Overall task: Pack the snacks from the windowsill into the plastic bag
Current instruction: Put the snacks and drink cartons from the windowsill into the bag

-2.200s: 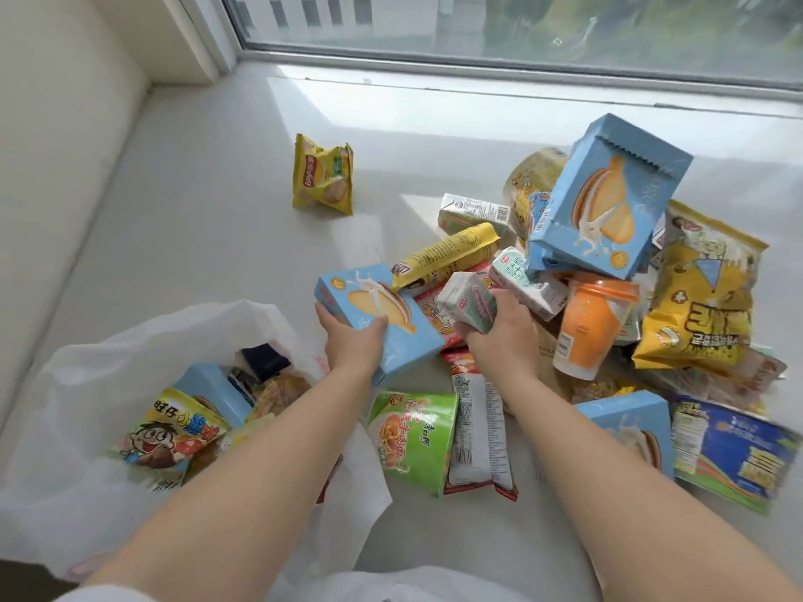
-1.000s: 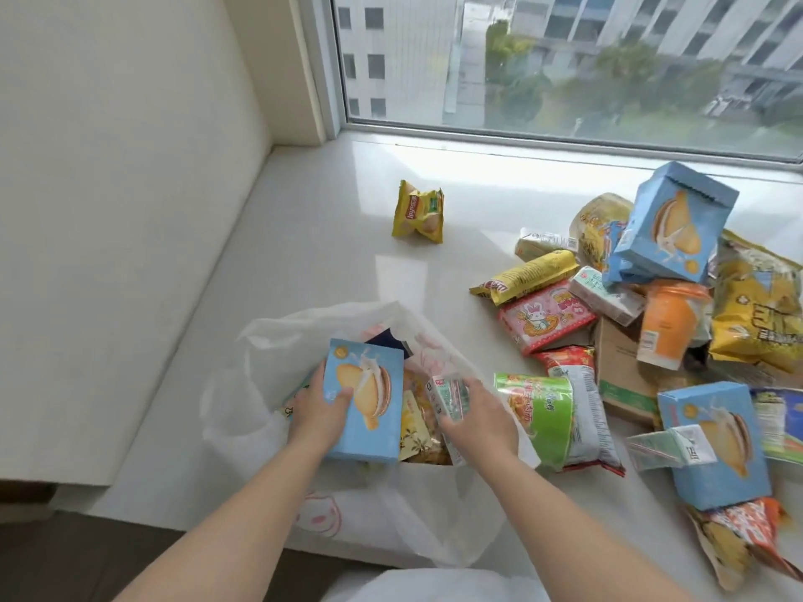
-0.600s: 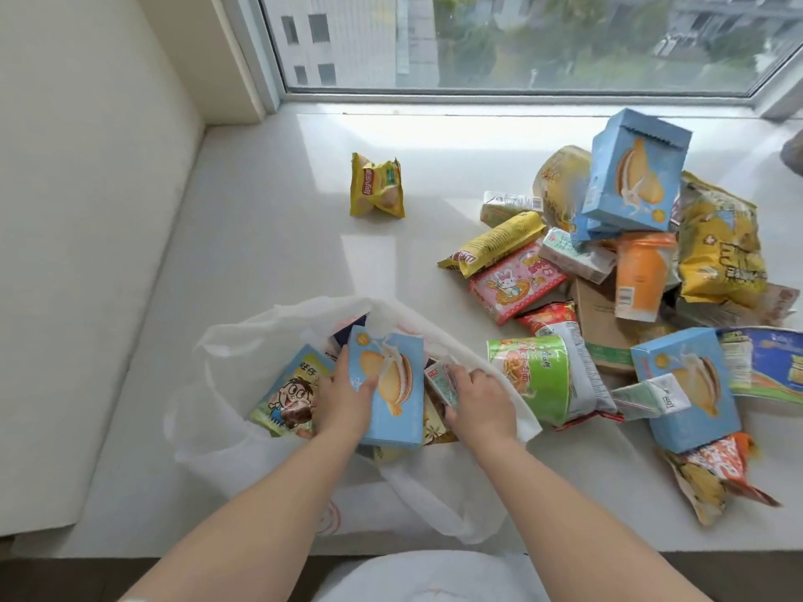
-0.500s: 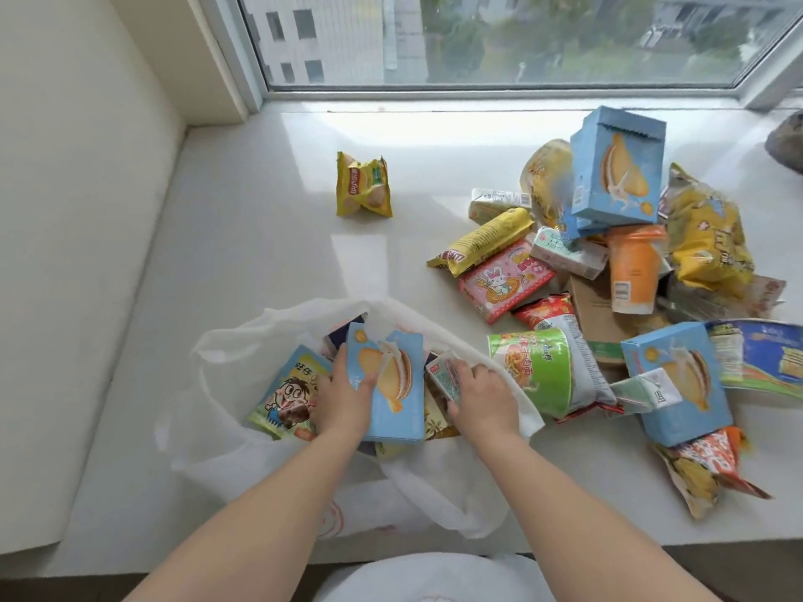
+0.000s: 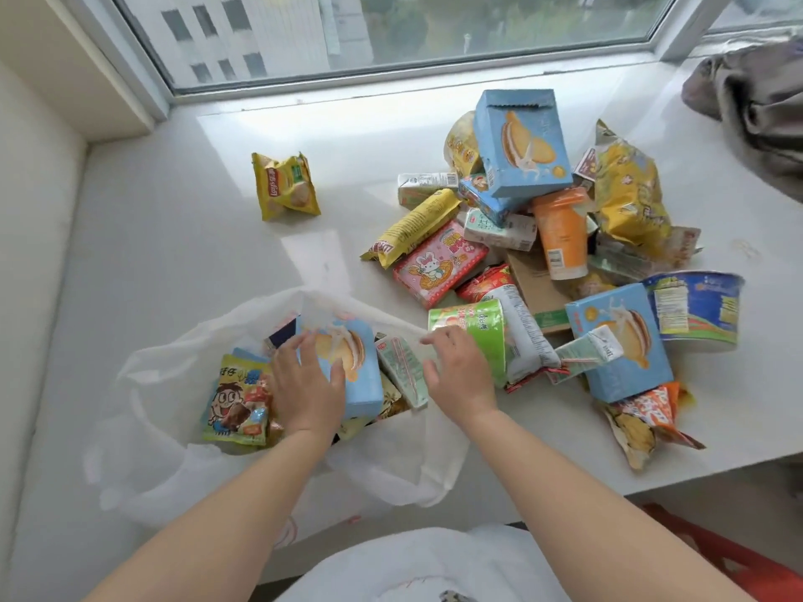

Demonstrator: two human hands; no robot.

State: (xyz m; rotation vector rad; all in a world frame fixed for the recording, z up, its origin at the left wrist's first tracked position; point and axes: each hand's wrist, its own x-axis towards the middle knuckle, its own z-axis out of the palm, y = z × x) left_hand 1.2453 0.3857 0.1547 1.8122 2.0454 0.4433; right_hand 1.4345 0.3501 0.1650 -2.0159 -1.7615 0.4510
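- While the left hand (image 5: 306, 391) lies with spread fingers on a blue biscuit box (image 5: 354, 369) inside the plastic bag (image 5: 399, 471), its thumb hooks the box's near face; the grasp looks loose, fingers mostly straight.
- Just beside that hand's thumb, between the two hands, a small green-and-white drink carton (image 5: 402, 375) leans in the bag's mouth.
- The right hand (image 5: 458, 375) hovers above the bag's edge with relaxed, slightly bent fingers, holding nothing; its fingertips are close to a green snack packet (image 5: 478, 330).
- To the left of the left hand, a cartoon-faced packet (image 5: 237, 404) sits in the bag.
- Beyond the right hand, the windowsill (image 5: 182, 236) carries a pile: a pink rabbit packet (image 5: 439, 265), a long yellow wrapper (image 5: 413, 228), an orange cup (image 5: 560, 234), a tall blue box (image 5: 521, 143) on top.
- To the right of the right hand lies another blue box (image 5: 625, 354) with a small carton (image 5: 586, 351) across it.
- Far ahead of the left hand, a yellow crisp bag (image 5: 284, 186) stands alone.
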